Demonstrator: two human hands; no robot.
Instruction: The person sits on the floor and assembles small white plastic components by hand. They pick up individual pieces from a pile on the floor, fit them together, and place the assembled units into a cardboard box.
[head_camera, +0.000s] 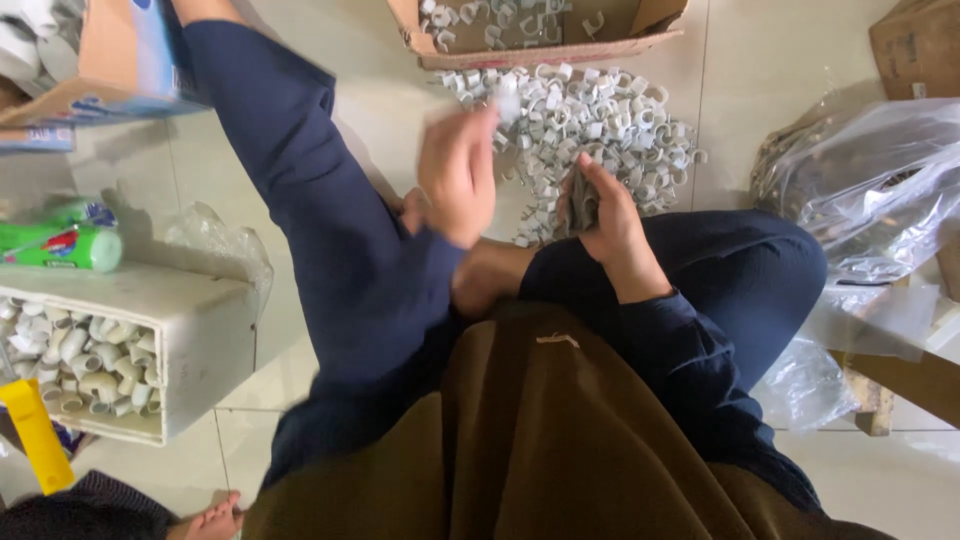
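Observation:
I sit on a tiled floor before a heap of small white plastic clips (590, 120). My left hand (455, 175) is raised over the heap's near edge, its fingers pinching a blurred white clip (507, 100). My right hand (610, 225) rests lower, next to my bent knee, closed around a small bunch of grey pieces (583, 205); what they are is unclear. Both sleeves are dark blue. A brown garment covers my lap.
An open cardboard box (540, 50) holding more clips stands behind the heap. At left, a white foam box (200, 340) holds white pipe fittings, with a green can (60, 245) on top. Clear plastic bags (870, 190) lie at right. Another person's foot (215, 520) shows bottom left.

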